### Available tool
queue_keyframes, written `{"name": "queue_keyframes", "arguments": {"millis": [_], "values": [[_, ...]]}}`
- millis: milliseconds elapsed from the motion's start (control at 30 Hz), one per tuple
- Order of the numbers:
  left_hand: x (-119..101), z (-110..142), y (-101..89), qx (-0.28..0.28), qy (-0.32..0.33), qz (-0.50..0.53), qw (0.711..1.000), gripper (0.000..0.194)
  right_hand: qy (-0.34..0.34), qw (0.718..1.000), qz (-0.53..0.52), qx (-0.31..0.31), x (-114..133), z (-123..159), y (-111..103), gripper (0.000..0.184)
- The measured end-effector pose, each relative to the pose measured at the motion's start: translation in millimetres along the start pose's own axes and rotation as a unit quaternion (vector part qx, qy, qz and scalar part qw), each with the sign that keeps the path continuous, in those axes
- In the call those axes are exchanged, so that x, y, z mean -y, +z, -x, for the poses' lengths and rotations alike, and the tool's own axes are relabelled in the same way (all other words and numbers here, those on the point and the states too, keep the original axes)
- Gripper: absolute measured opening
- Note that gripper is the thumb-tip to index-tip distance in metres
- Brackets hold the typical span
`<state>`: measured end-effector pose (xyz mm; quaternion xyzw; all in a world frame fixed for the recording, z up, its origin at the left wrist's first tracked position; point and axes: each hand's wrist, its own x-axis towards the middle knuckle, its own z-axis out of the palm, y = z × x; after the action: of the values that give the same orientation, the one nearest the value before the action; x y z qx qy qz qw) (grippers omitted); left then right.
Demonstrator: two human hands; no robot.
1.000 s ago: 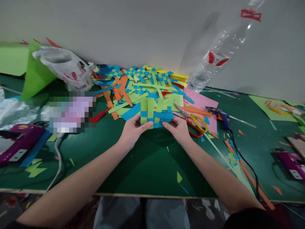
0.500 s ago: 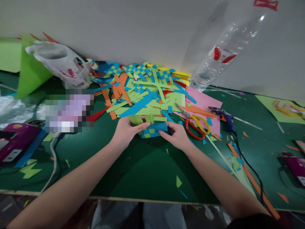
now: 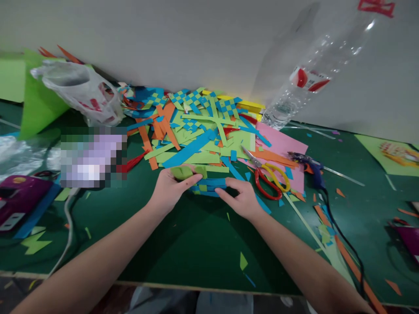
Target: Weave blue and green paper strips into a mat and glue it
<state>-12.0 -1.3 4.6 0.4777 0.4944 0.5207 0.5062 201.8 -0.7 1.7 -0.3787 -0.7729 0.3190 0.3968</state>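
Between my two hands is a small woven piece of blue and green paper strips (image 3: pixel 203 188), held just above the table's front half. My left hand (image 3: pixel 172 185) pinches its green left end, thumb across the front and fingers behind. On the blue right end, my right hand (image 3: pixel 240 197) closes with thumb and fingertips. Part of the weave is hidden by the thumbs. Red-and-yellow-handled scissors (image 3: pixel 266 174) lie to the right of my right hand. Beyond both hands spreads a heap of green, blue and orange paper strips (image 3: pixel 196 146).
A glue gun (image 3: pixel 309 166) with a dark cord lies at the right, by pink paper (image 3: pixel 286 138). A clear bottle (image 3: pixel 307 83) leans against the wall. A plastic bag (image 3: pixel 87 89), a blurred phone (image 3: pixel 94 159) with a white cable and a purple power strip (image 3: pixel 22 198) are left.
My hands tilt the woven piece, so its front looks flatter and narrower. The green end is now more curled under my left fingers. The whole view has shifted slightly.
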Motion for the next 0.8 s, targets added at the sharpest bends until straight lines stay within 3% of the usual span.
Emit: {"name": "queue_keyframes", "arguments": {"millis": [200,500,700,800], "values": [[0.3,-1.9,-0.9,-0.019,-0.022,0.039,0.999,0.024,-0.052,0.997,0.053,0.022,1.6,1.5,2.3,0.024],[-1.8,-4.5,2.0,-0.038,-0.027,0.027,0.999,0.034,0.007,0.996,0.045,-0.078,-1.0,3.3,2.0,0.014],[1.5,-7.9,1.9,-0.029,-0.021,0.055,0.998,0.042,-0.001,0.996,0.041,-0.085,-0.4,1.2,2.3,0.013],[2.9,-8.5,2.9,-0.021,-0.004,0.041,0.999,0.038,0.019,0.996,-0.02,-0.089,0.4,1.3,3.4,0.015]]}}
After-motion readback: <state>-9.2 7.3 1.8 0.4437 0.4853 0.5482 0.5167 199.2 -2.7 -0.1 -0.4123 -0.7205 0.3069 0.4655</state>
